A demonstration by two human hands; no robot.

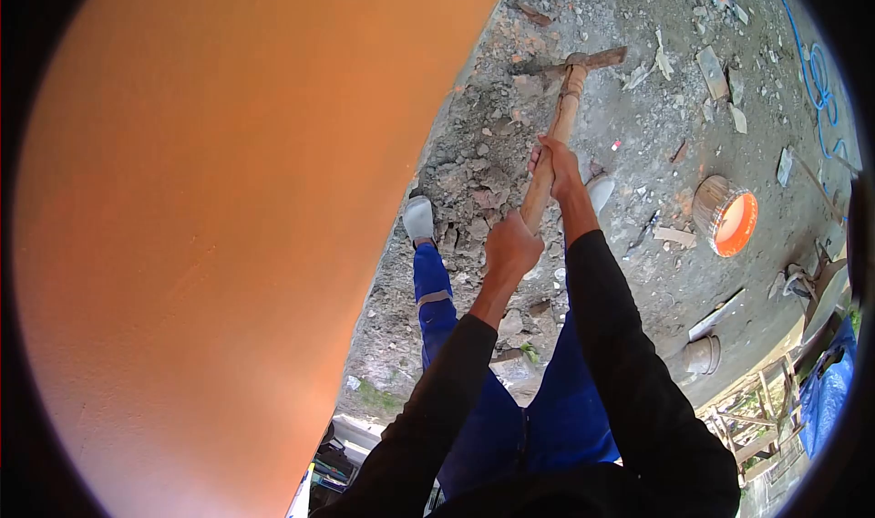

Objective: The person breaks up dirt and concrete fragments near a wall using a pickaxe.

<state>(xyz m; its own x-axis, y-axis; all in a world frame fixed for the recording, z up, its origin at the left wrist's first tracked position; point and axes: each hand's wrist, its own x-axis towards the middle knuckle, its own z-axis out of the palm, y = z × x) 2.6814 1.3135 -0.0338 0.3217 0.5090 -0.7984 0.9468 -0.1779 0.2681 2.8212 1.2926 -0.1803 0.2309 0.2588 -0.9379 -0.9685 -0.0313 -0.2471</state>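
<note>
Both hands are closed around the wooden handle of a pickaxe (562, 117) with a rusty metal head. My left hand (512, 246) grips near the handle's lower end. Farther up, toward the head, my right hand (558, 167) is wrapped round it. The head lies across the far end of the handle, low over or touching the ground; one arm points to the wall side, the other to the right. Broken soil and rubble (478, 176) lie along the wall, between the pickaxe and my feet.
An orange wall (228, 199) rises close on my left. To the right stand a bucket with an orange inside (725, 215) and another bucket (702, 356). A blue hose (820, 85), board scraps and stones lie farther right. A blue tarp (829, 395) hangs near timber pieces.
</note>
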